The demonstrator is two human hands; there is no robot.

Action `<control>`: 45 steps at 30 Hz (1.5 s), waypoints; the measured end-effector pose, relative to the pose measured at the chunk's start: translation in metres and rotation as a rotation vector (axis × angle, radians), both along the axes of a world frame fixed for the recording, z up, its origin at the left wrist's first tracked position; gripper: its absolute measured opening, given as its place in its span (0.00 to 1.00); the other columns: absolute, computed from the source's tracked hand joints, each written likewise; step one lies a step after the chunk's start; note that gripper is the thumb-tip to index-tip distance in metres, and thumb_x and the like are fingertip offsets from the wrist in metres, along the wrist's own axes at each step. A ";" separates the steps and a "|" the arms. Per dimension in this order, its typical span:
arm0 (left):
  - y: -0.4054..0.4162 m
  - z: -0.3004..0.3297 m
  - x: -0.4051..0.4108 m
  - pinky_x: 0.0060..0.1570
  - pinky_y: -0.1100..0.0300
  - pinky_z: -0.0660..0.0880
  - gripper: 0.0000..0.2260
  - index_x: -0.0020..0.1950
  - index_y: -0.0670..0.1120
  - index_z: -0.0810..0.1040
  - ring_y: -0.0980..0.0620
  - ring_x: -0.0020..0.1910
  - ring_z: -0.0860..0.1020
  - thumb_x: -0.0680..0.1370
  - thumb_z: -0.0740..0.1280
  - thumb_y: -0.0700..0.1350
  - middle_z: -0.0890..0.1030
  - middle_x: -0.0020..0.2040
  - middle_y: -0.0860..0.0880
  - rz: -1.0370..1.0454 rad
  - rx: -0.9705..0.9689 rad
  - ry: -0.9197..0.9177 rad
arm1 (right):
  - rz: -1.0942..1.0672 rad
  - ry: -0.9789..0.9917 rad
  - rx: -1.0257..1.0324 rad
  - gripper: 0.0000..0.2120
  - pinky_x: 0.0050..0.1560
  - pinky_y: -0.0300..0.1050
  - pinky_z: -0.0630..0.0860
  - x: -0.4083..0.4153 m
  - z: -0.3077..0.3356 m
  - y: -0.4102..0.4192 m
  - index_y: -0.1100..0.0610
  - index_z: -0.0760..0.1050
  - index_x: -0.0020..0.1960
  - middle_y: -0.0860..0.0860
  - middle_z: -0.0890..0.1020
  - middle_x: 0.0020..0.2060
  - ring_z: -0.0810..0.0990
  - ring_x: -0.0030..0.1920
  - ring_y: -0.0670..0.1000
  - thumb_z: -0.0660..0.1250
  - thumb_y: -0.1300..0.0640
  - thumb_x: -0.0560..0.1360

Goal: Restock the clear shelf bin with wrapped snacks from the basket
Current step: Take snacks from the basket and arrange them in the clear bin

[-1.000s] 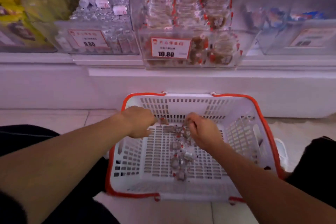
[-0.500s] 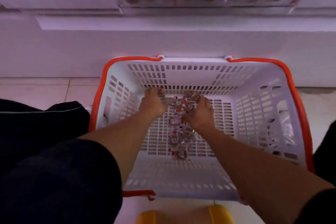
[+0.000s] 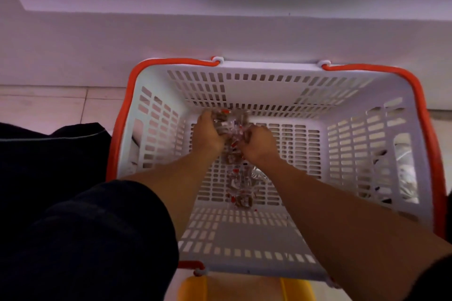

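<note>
Both grips curled around one bunch of wrapped snacks (image 3: 230, 127) at frame centre: left hand (image 3: 210, 133) and right hand (image 3: 259, 145) flank it on the white basket (image 3: 281, 95) floor, loose snacks trailing toward the lower edge; shelf bin out of view.

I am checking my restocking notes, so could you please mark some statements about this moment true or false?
1. Both hands are inside the basket. True.
2. The left hand holds wrapped snacks. True.
3. The right hand rests flat on the basket rim. False: it grips snacks near the left hand.
4. No snacks are left on the basket floor. False: loose snacks lie there.
5. The basket has orange handles. True.
</note>
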State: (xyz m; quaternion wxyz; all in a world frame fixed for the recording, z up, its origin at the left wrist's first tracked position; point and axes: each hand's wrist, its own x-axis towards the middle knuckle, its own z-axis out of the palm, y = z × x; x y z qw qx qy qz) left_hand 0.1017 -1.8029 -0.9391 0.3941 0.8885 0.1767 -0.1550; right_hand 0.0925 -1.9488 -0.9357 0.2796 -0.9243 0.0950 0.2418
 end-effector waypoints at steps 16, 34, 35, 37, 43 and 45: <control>-0.021 0.015 0.000 0.36 0.58 0.68 0.12 0.57 0.42 0.77 0.50 0.40 0.76 0.84 0.60 0.49 0.81 0.46 0.45 -0.190 0.108 0.001 | -0.398 0.141 0.350 0.06 0.49 0.55 0.79 0.005 0.016 -0.027 0.61 0.74 0.52 0.60 0.82 0.46 0.81 0.46 0.60 0.67 0.61 0.76; -0.016 0.250 -0.014 0.34 0.56 0.82 0.04 0.43 0.39 0.79 0.46 0.35 0.85 0.75 0.65 0.34 0.83 0.33 0.44 -0.353 -0.614 0.338 | 0.003 0.378 0.677 0.08 0.41 0.45 0.81 -0.003 0.278 -0.068 0.62 0.76 0.47 0.61 0.81 0.41 0.83 0.39 0.54 0.72 0.69 0.71; -0.013 0.275 -0.011 0.32 0.57 0.81 0.06 0.39 0.38 0.78 0.45 0.34 0.85 0.74 0.63 0.32 0.83 0.33 0.42 -0.391 -0.591 0.344 | 0.031 0.350 0.666 0.11 0.42 0.46 0.80 -0.007 0.298 -0.069 0.63 0.76 0.51 0.62 0.82 0.44 0.83 0.41 0.55 0.73 0.68 0.71; -0.005 0.322 -0.010 0.30 0.59 0.80 0.07 0.39 0.39 0.74 0.42 0.36 0.85 0.73 0.60 0.30 0.83 0.35 0.40 -0.466 -0.557 0.332 | 0.044 0.256 0.693 0.16 0.43 0.46 0.80 -0.017 0.334 -0.068 0.68 0.76 0.57 0.64 0.83 0.47 0.83 0.44 0.57 0.73 0.67 0.71; 0.003 0.407 -0.020 0.32 0.53 0.81 0.16 0.64 0.46 0.66 0.39 0.40 0.85 0.80 0.58 0.31 0.83 0.42 0.43 -0.477 -0.732 0.221 | -0.065 -0.090 0.764 0.19 0.53 0.58 0.77 -0.026 0.418 -0.065 0.70 0.75 0.60 0.69 0.82 0.51 0.80 0.46 0.61 0.73 0.67 0.71; -0.007 0.422 -0.022 0.33 0.52 0.81 0.15 0.68 0.49 0.68 0.43 0.39 0.84 0.82 0.60 0.38 0.83 0.41 0.43 -0.466 -0.827 0.214 | -0.058 -0.180 0.733 0.15 0.42 0.49 0.80 -0.021 0.434 -0.062 0.69 0.76 0.57 0.65 0.84 0.44 0.80 0.41 0.58 0.72 0.66 0.72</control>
